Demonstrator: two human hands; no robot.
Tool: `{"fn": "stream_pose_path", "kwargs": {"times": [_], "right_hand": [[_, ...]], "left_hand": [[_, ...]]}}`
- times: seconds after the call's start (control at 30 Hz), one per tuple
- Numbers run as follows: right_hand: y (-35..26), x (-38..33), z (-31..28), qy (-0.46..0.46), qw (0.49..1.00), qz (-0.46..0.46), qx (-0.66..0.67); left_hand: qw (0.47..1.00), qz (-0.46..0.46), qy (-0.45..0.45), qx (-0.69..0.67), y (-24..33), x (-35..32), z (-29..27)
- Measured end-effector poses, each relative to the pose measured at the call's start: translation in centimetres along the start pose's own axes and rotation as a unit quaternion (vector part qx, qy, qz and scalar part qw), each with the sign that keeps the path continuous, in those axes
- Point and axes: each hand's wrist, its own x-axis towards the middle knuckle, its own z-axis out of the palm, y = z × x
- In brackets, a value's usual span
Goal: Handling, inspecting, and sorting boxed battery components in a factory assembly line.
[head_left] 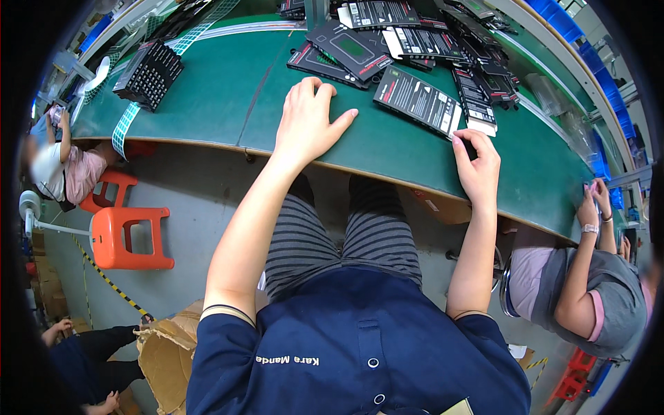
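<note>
My left hand [309, 123] rests on the green tabletop, thumb and fingers apart, with nothing in it. Just beyond its fingertips lie flat black boxes from the pile. My right hand [478, 164] pinches the near right corner of a flat black box [417, 102] between thumb and curled fingers. That box lies slanted on the table, its printed face up, and a white edge shows at the pinched end. Close by on its right is another black box [474, 100] with a white end flap.
A heap of black boxes [353, 52] covers the far middle and right of the green table [207, 104]. Stacked black boxes [149, 75] stand at left beside a strip of green-white labels [124, 128]. Orange stools [111, 238], a cardboard box [169, 360] and co-workers [588, 290] surround me.
</note>
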Motion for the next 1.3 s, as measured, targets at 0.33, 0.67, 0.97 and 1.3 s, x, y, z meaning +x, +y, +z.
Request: {"fn": "stream_pose_path", "kwargs": {"times": [0.33, 0.67, 0.97, 1.3], "right_hand": [[13.9, 0.1, -7.3, 0.204, 0.918, 0.171, 0.293], [23.5, 13.0, -9.1, 0.271, 0.959, 0.058, -0.057], [24.9, 19.7, -6.4, 0.252, 0.963, -0.06, -0.078], [23.5, 18.8, -8.8, 0.25, 0.968, -0.01, -0.01]], "left_hand": [[0.993, 0.093, -0.063, -0.042, 0.4, 0.5, -1.5], [0.923, 0.366, -0.084, -0.08, 4.7, 4.0, -0.5], [0.888, 0.44, -0.049, -0.121, 10.4, 19.6, 4.2], [0.925, 0.359, -0.103, 0.072, 25.9, 38.9, 20.6]]}}
